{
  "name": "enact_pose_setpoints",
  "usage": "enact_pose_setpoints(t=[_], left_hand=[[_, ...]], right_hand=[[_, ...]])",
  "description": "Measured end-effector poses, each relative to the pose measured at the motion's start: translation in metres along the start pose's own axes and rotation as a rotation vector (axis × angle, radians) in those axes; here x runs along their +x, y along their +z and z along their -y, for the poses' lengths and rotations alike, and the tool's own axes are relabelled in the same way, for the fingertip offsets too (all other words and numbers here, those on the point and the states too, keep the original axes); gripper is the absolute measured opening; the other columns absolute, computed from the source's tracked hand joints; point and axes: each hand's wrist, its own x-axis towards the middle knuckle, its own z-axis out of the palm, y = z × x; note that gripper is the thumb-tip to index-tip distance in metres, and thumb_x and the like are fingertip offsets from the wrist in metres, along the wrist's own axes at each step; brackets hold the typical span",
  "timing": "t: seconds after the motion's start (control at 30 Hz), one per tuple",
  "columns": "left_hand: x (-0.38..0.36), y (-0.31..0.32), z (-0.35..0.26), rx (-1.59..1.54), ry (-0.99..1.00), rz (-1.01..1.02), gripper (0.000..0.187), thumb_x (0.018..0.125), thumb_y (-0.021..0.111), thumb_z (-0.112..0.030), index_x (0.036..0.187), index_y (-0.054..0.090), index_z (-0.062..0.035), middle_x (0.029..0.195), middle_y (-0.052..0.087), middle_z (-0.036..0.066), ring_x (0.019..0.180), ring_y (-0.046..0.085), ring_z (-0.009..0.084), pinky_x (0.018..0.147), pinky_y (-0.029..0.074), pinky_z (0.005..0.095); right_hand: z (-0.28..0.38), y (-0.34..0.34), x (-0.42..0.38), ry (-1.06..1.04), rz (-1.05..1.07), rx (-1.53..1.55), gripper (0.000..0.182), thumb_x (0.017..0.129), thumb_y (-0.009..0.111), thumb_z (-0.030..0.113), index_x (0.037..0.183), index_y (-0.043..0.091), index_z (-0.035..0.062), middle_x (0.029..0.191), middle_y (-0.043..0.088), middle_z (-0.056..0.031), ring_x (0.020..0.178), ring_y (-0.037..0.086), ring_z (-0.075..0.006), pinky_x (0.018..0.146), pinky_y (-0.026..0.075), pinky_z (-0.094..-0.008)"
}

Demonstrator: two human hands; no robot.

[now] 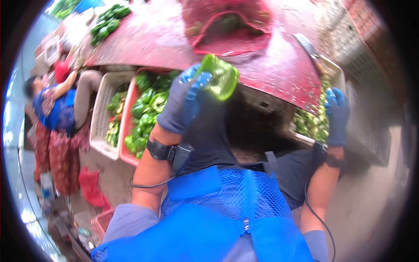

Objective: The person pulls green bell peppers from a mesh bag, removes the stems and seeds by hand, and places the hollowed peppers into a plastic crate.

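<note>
My left hand (pixel 185 98), in a dark glove with blue-coated fingers, grips a hollowed piece of green bell pepper (pixel 221 77) above the near edge of the red table. Its pale inner side shows. My right hand (pixel 337 117), gloved the same way, is over the outer side of a white crate (pixel 334 67) filled with pale green pepper scraps (pixel 310 123). Its fingers look curled together; whatever they may hold is hidden. On the table's right edge lies a knife (pixel 305 45), apart from both hands.
A red mesh bag (pixel 229 32) lies open on the red table (pixel 148 48). Left of my legs, an orange crate (pixel 127 109) holds green peppers, beside a white crate (pixel 99 115). Another person (pixel 59 100) sits at far left. Stacked crates (pixel 349 35) stand at right.
</note>
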Motion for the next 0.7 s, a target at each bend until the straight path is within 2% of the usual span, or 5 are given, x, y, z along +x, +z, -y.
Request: enact_pose_setpoints(t=[0.07, 0.27, 0.43, 0.5, 0.7], left_hand=[[-0.022, -0.039, 0.03, -0.346, -0.551, -0.226, 0.025, 0.092, 0.058, -0.006, 0.116, 0.06, -0.0019, 0.108, 0.063, 0.007, 0.103, 0.063, 0.0193, 0.087, 0.053, 0.0335], [-0.042, -0.134, 0.053, -0.447, -0.612, -0.655, 0.033, 0.092, 0.06, -0.012, 0.123, 0.059, 0.0006, 0.107, 0.065, 0.009, 0.091, 0.065, 0.015, 0.079, 0.054, 0.028], [-0.066, -0.146, 0.134, 0.576, -0.567, -0.755, 0.041, 0.087, 0.064, -0.013, 0.124, 0.057, 0.0045, 0.115, 0.062, 0.016, 0.096, 0.064, 0.0244, 0.085, 0.052, 0.0342], [-0.089, -0.125, 0.194, 1.087, -0.472, -0.534, 0.062, 0.081, 0.067, -0.022, 0.132, 0.048, 0.0059, 0.131, 0.051, 0.028, 0.119, 0.051, 0.0405, 0.105, 0.041, 0.0455], [-0.13, -0.035, 0.237, 1.038, -0.982, 0.381, 0.058, 0.09, 0.053, -0.043, 0.133, 0.052, -0.0032, 0.144, 0.043, 0.021, 0.133, 0.041, 0.0371, 0.109, 0.033, 0.05]], right_hand=[[-0.002, 0.008, 0.001, -0.002, 0.037, 0.075, 0.04, 0.09, 0.071, 0.023, 0.12, 0.062, -0.0029, 0.098, 0.068, -0.0048, 0.079, 0.059, -0.007, 0.067, 0.05, -0.0232], [0.029, 0.029, -0.011, -0.076, 0.129, -0.012, 0.035, 0.092, 0.068, 0.019, 0.119, 0.062, -0.0019, 0.093, 0.066, -0.0021, 0.071, 0.054, -0.0042, 0.063, 0.046, -0.0212], [0.034, 0.042, -0.013, -0.06, 0.179, -0.078, 0.032, 0.092, 0.068, 0.016, 0.118, 0.062, -0.001, 0.093, 0.066, -0.0013, 0.068, 0.053, -0.0041, 0.06, 0.045, -0.0212], [0.037, 0.048, -0.016, -0.053, 0.209, -0.087, 0.032, 0.091, 0.068, 0.016, 0.118, 0.062, -0.0008, 0.093, 0.066, -0.0017, 0.067, 0.053, -0.0044, 0.06, 0.045, -0.0213], [0.03, 0.067, -0.018, -0.118, 0.28, -0.28, 0.031, 0.088, 0.071, 0.016, 0.114, 0.065, 0.0001, 0.098, 0.071, -0.0074, 0.084, 0.064, -0.012, 0.078, 0.052, -0.0285]])
